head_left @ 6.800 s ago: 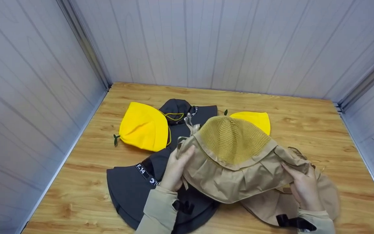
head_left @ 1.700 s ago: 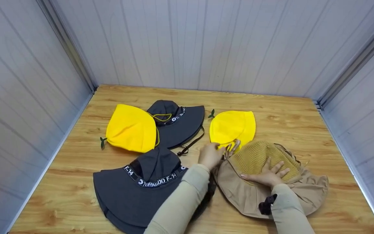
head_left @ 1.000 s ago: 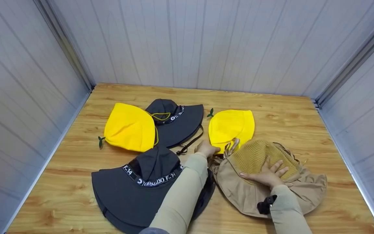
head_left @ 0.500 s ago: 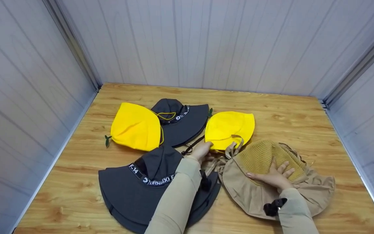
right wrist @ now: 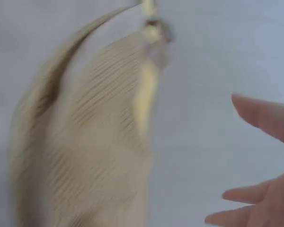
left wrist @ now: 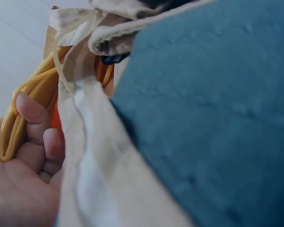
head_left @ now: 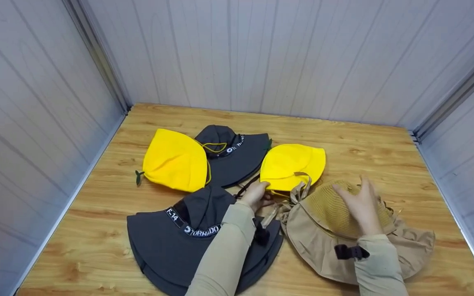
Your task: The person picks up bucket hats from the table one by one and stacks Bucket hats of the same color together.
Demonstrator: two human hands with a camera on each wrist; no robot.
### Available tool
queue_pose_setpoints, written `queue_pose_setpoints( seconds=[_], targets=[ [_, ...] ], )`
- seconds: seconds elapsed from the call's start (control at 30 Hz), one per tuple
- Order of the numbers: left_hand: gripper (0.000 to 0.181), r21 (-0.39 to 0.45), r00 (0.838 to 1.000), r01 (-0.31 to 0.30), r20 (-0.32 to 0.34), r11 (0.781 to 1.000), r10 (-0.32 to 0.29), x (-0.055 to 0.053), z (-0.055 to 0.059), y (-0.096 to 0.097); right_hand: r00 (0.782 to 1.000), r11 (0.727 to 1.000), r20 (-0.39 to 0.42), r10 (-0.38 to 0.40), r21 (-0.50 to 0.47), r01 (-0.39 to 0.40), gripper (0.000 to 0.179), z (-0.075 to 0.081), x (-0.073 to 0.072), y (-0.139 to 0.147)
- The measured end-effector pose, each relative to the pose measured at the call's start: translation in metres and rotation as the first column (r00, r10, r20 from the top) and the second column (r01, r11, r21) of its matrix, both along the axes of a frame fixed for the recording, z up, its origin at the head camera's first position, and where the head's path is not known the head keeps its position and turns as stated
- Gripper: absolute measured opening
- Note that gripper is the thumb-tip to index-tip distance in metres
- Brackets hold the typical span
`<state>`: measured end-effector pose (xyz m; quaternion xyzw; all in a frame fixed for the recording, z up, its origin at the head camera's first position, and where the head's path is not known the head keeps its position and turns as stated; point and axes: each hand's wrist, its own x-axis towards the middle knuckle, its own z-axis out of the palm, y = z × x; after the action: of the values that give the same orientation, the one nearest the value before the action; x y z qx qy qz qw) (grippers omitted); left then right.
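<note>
Broadly, the scene was enclosed by pale panelled walls (head_left: 237, 53), with a wooden table (head_left: 76, 246) spread across the frame's lower part. At lower centre-left a large dark hat (head_left: 183, 263) was laid; at lower right a tan hat (head_left: 319, 248) was set, mesh crown up. Above centre, a second dark hat (head_left: 239, 160) was partly covered by a larger yellow hat (head_left: 175, 160). Just right of centre, a smaller yellow hat (head_left: 290, 162) was pinched at its near edge between the thumb and fingers of the left hand (head_left: 255, 195). Before the tan crown the right hand (head_left: 360, 205) was held, fingers spread; in the right wrist view they were separated from the mesh by a gap. Beside the smaller yellow hat, a tan ribbon (head_left: 298, 191) was looped
</note>
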<state>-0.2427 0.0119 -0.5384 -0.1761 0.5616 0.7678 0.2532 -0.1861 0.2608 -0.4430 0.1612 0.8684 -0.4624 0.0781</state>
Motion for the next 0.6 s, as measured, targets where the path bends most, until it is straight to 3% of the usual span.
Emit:
queue_pose_setpoints(
  seconds=[0.03, 0.07, 0.1, 0.17, 0.2, 0.23, 0.33, 0.47, 0.53, 0.6],
  targets=[
    [0.028, 0.018, 1.0, -0.008, 0.007, 1.0, 0.008, 0.0, 0.0, 0.0, 1.0, 0.99, -0.011, -0.016, -0.141, 0.014, 0.098, 0.002, -0.004, -0.005],
    [0.027, 0.034, 1.0, -0.02, 0.017, 0.999, 0.02, -0.001, 0.001, 0.001, 0.999, 0.953, -0.008, -0.039, -0.3, 0.034, 0.093, 0.001, -0.008, -0.01],
    [0.026, 0.049, 0.999, -0.034, 0.028, 0.998, 0.032, -0.001, 0.001, 0.001, 0.997, 0.889, 0.012, -0.071, -0.452, 0.068, 0.088, -0.001, -0.013, -0.015],
    [0.023, 0.068, 0.997, -0.065, 0.053, 0.996, 0.062, -0.003, 0.004, 0.0, 0.987, 0.749, 0.112, -0.115, -0.643, 0.16, 0.085, -0.009, -0.026, -0.021],
    [0.021, 0.078, 0.995, -0.079, 0.069, 0.994, 0.074, -0.004, 0.005, 0.0, 0.979, 0.697, 0.164, -0.123, -0.687, 0.202, 0.085, -0.016, -0.032, -0.022],
    [0.019, 0.086, 0.993, -0.091, 0.086, 0.992, 0.084, -0.005, 0.007, 0.0, 0.97, 0.672, 0.204, -0.132, -0.701, 0.239, 0.084, -0.023, -0.036, -0.022],
    [0.015, 0.119, 0.987, -0.116, 0.125, 0.986, 0.101, -0.006, 0.007, 0.0, 0.947, 0.652, 0.271, -0.171, -0.69, 0.315, 0.08, -0.044, -0.047, -0.019],
    [0.02, 0.164, 0.982, -0.129, 0.162, 0.978, 0.102, -0.007, 0.002, -0.005, 0.943, 0.614, 0.292, -0.161, -0.718, 0.327, 0.071, -0.064, -0.055, -0.012],
    [0.024, 0.179, 0.98, -0.132, 0.171, 0.975, 0.101, -0.007, 0.0, -0.008, 0.941, 0.592, 0.304, -0.151, -0.735, 0.332, 0.062, -0.07, -0.056, -0.01],
    [0.028, 0.175, 0.981, -0.128, 0.167, 0.976, 0.098, -0.006, -0.001, -0.011, 0.938, 0.567, 0.313, -0.146, -0.751, 0.339, 0.038, -0.075, -0.057, -0.007]
  ],
)
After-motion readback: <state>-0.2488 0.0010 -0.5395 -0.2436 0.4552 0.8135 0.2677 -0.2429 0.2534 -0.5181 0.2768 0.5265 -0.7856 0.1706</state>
